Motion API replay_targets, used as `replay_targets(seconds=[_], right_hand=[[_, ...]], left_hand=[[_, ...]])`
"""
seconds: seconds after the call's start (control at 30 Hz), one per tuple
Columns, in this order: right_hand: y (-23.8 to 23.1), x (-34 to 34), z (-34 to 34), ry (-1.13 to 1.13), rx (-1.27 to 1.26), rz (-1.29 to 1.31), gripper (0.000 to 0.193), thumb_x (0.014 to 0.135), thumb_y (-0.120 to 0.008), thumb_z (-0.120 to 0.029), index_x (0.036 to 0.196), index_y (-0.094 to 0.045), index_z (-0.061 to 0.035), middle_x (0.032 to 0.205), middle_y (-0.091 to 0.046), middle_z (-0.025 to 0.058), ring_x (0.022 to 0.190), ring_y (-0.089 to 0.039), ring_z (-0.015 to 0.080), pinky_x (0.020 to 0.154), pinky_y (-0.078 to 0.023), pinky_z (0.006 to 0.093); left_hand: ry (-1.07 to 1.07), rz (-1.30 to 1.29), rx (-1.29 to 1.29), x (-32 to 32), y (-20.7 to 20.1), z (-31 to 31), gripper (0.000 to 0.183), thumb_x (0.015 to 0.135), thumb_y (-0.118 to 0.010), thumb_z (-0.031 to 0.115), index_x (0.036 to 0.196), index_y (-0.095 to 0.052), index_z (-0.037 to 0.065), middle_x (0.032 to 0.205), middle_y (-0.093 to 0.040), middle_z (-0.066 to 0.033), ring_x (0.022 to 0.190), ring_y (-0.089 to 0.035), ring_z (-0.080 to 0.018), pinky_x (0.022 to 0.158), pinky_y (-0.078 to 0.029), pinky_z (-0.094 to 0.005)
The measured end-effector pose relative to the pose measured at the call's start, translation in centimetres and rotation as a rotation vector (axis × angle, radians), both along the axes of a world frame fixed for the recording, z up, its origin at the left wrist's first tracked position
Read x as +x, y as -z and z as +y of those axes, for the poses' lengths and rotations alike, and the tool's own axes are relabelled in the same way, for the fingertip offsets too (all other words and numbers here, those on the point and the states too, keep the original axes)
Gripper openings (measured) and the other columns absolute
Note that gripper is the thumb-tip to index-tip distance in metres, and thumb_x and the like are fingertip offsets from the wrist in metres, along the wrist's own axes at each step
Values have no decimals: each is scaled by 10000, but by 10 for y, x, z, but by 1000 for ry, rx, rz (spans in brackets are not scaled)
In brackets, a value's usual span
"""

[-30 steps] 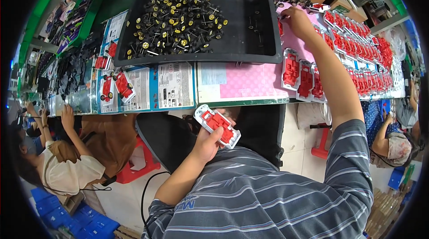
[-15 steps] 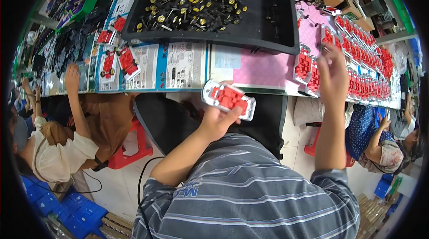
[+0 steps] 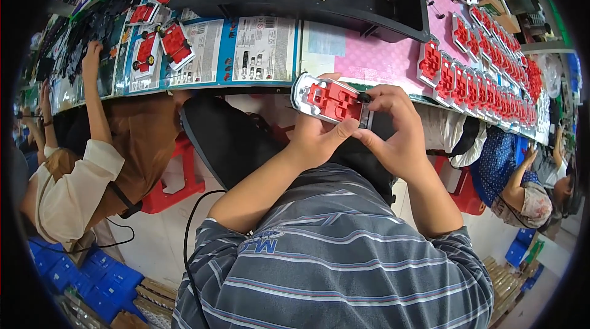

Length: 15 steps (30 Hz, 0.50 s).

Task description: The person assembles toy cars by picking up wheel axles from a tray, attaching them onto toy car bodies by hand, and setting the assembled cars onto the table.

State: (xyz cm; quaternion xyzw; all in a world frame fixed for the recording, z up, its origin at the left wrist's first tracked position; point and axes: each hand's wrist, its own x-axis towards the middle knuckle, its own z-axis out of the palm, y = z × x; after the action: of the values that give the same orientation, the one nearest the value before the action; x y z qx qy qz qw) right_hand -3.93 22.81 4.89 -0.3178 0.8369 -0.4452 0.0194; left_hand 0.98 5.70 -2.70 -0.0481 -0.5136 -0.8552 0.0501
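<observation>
My left hand point(image 3: 319, 138) is closed around a white toy car body point(image 3: 302, 96) with a red inner part facing up, held above my lap at the table's front edge. At the car's right end, my right hand point(image 3: 396, 132) has its thumb and fingers closed on a small black wheel point(image 3: 364, 98). Whether an axle joins that wheel is hidden by the fingers and the car. My right thumb lies close to the left thumb at the car's near corner.
A black bin point(image 3: 393, 24) holds many black wheels with yellow hubs on axles. Rows of red-and-white car bodies point(image 3: 458, 86) stand on the right over a pink sheet point(image 3: 375, 64). Several cars point(image 3: 176, 45) lie on printed sheets at left. Co-workers sit on both sides.
My right hand has come from the car rows on the right to the car in my left hand. A black wheel now shows at its fingertips. The view has shifted, too.
</observation>
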Motion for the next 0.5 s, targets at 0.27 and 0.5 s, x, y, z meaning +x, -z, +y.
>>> replay_targets(seconds=[0.27,0.5], right_hand=[[-26,-55,-11,43,-135,112,414,776,-843,-145,1093,-608,-19,1039,-615,93,927,-608,211,803,-518,332],[-19,-259,-35,99,750,457,252,839,-728,-149,1046,-712,-4,1068,-689,249,1005,-676,369,868,-556,428]], left_hand=[[46,-60,109,8,-1,-16,765,955,-713,223,1512,-223,35,1291,-533,-120,1132,-608,-193,889,-563,-321],[-8,-46,58,18,8,-19,696,990,-658,188,1513,-227,28,1294,-530,-128,1080,-629,-189,802,-586,-316]])
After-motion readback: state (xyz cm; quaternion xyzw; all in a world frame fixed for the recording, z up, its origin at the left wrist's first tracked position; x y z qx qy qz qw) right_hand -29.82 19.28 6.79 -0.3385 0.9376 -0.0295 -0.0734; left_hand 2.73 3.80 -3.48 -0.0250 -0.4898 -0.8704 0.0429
